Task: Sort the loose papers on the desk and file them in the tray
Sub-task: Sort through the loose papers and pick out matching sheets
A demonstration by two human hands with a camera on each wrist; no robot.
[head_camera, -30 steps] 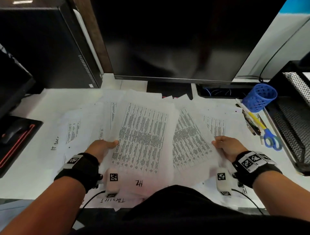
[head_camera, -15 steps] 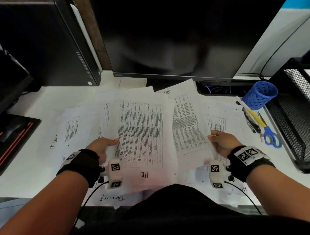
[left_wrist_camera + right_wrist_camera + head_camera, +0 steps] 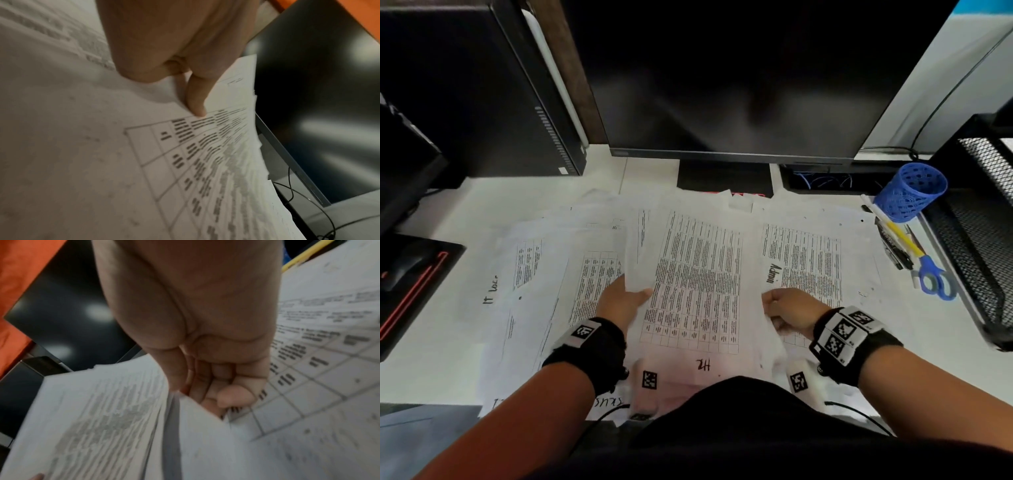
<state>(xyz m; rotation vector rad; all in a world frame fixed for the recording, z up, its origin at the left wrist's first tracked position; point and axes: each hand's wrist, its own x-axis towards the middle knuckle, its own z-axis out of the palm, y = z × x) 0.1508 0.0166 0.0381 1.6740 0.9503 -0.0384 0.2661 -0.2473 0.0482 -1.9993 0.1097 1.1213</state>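
A stack of printed sheets (image 3: 698,281) marked "HR" is held over the desk between both hands. My left hand (image 3: 625,301) grips its left edge, thumb on top; the left wrist view shows fingers (image 3: 195,97) under the paper (image 3: 102,146). My right hand (image 3: 787,310) pinches the right edge, with curled fingers (image 3: 232,394) against the sheets (image 3: 102,426). More loose papers lie spread beneath: one marked "Admin" (image 3: 804,260) to the right, others (image 3: 534,274) to the left. The black mesh tray (image 3: 976,236) stands at the far right.
A dark monitor (image 3: 739,85) stands right behind the papers, a black computer tower (image 3: 482,89) at back left. A blue pen cup (image 3: 909,192), pens (image 3: 893,236) and blue scissors (image 3: 935,277) lie between papers and tray. A mouse on a black pad (image 3: 407,274) sits left.
The right hand has brought its sheets left onto the left hand's stack, so both now hold one squared pile. An "Admin" sheet is uncovered on the right.
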